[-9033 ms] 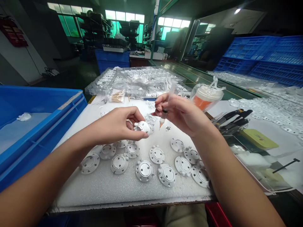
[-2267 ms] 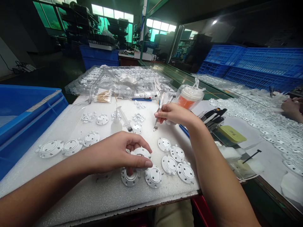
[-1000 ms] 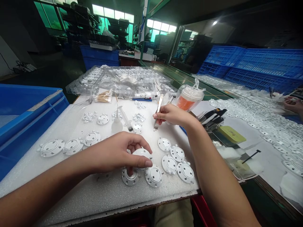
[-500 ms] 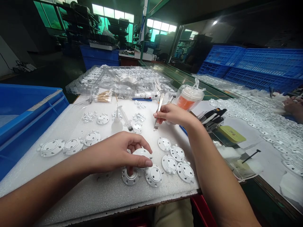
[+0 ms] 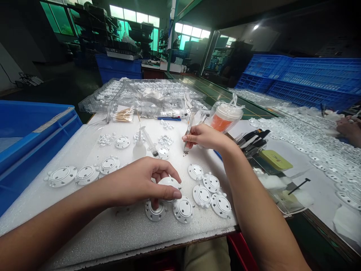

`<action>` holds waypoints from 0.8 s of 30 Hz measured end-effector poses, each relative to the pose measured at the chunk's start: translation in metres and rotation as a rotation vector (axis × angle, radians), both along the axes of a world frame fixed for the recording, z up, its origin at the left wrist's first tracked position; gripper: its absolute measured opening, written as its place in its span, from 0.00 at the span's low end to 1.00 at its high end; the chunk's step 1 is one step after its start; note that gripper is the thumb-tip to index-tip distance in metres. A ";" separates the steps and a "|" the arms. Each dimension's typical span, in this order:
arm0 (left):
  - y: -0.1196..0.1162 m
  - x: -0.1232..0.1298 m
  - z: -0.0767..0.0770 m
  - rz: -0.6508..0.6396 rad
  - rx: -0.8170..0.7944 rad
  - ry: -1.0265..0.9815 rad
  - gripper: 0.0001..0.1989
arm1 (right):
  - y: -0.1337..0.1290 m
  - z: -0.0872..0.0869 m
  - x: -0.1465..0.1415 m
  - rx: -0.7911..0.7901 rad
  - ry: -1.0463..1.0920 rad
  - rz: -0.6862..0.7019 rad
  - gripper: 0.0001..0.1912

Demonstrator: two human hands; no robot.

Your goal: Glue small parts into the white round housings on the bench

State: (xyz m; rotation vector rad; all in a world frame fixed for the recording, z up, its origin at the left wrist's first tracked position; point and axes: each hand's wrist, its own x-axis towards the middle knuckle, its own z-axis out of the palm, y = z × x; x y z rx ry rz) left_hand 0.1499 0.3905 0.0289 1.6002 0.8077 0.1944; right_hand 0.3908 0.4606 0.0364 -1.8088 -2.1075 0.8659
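My left hand [image 5: 153, 180] is closed round a white round disc part [image 5: 170, 183], thumb in front and fingers behind, just above the foam sheet [image 5: 93, 226]. My fingers hide some of that part. Close below it lie more white discs [image 5: 184, 209] with two dark dots and small notches on the rim. My right hand [image 5: 200, 136] pinches metal tweezers [image 5: 189, 127], held steeply with the tips down at a small pile of tiny dark pieces [image 5: 185, 153]. Several finished-looking discs [image 5: 203, 195] sit grouped right of my left hand, and others [image 5: 87, 174] run in a row to the left.
A squeeze bottle [image 5: 139, 149] and a syringe [image 5: 149, 141] stand mid-sheet. Cotton swabs [image 5: 123, 114] and clear trays [image 5: 126, 92] are behind. A lidded cup [image 5: 225, 116] and a tool holder [image 5: 254, 143] are at right; a blue crate [image 5: 36, 139] is left. Another person's hand [image 5: 349, 128] shows far right.
My right hand and the tweezers have shifted very slightly left, with the tips still by the tiny dark pieces. My left hand keeps its hold on the disc part.
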 end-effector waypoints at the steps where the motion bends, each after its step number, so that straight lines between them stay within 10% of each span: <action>1: 0.000 0.000 0.000 -0.001 0.001 0.002 0.16 | 0.000 0.000 0.000 0.004 -0.003 0.000 0.13; 24: -0.001 0.000 0.001 -0.007 -0.009 -0.002 0.16 | -0.001 0.000 0.001 0.011 -0.016 0.001 0.13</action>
